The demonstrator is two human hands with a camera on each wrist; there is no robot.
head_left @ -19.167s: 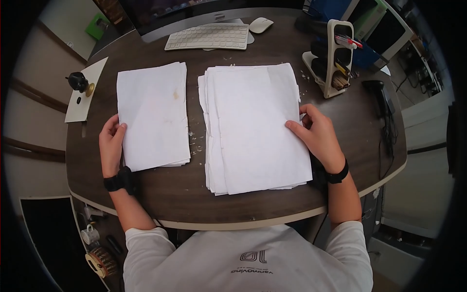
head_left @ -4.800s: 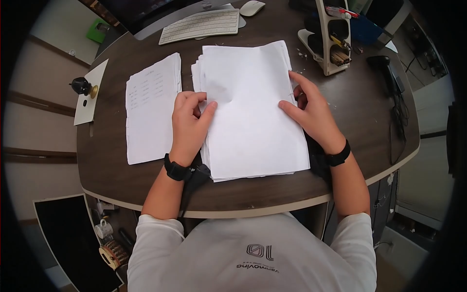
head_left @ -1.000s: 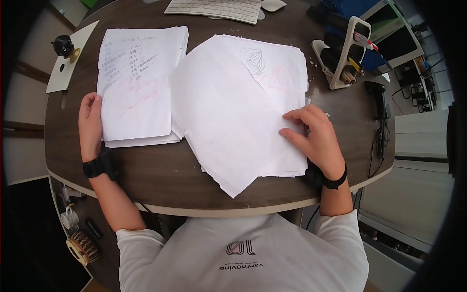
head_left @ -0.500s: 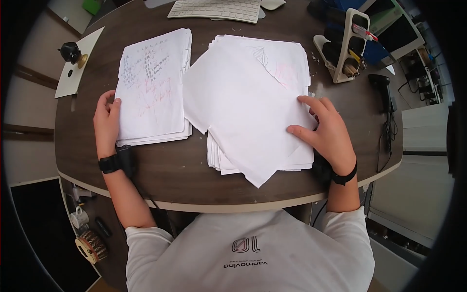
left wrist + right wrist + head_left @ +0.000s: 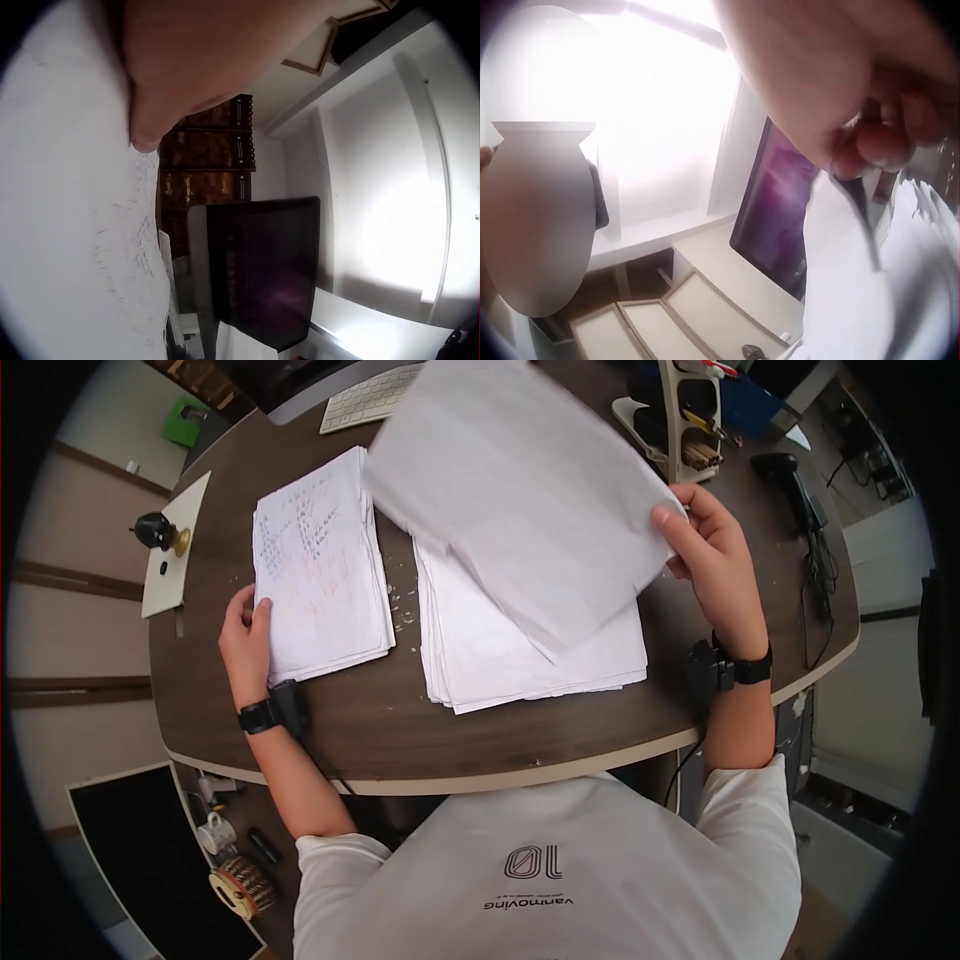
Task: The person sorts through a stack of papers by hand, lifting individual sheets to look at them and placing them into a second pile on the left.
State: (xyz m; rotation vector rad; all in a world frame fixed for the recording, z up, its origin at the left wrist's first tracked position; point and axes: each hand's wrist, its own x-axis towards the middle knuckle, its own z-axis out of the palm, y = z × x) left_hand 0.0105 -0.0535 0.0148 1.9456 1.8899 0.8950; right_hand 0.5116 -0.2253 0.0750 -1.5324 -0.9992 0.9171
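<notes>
In the head view, my right hand (image 5: 722,560) pinches the right corner of a white paper sheet (image 5: 520,500) between thumb and fingers. The sheet is lifted and slanted over the right paper stack (image 5: 530,675), covering much of it. The right wrist view has my right hand's fingers (image 5: 885,144) on the sheet's edge, with layered papers (image 5: 922,255) beside it. At the left, my left hand (image 5: 246,645) grips the near left edge of another paper stack (image 5: 325,580), thumb on top. Blue and red handwriting covers its top sheet. My left hand (image 5: 202,60) lies against that written page in the left wrist view.
A keyboard (image 5: 365,405) and monitor (image 5: 300,380) stand at the back, partly behind the lifted sheet. To the right are a pen holder (image 5: 690,430) and a black corded handset (image 5: 795,495). A white board with a black knob-like object (image 5: 155,530) lies far left.
Just before, the sheet lay askew on the right stack, my right hand at its edge; now that hand has lifted it up and right. Both hands were on the right stack several seconds ago.
</notes>
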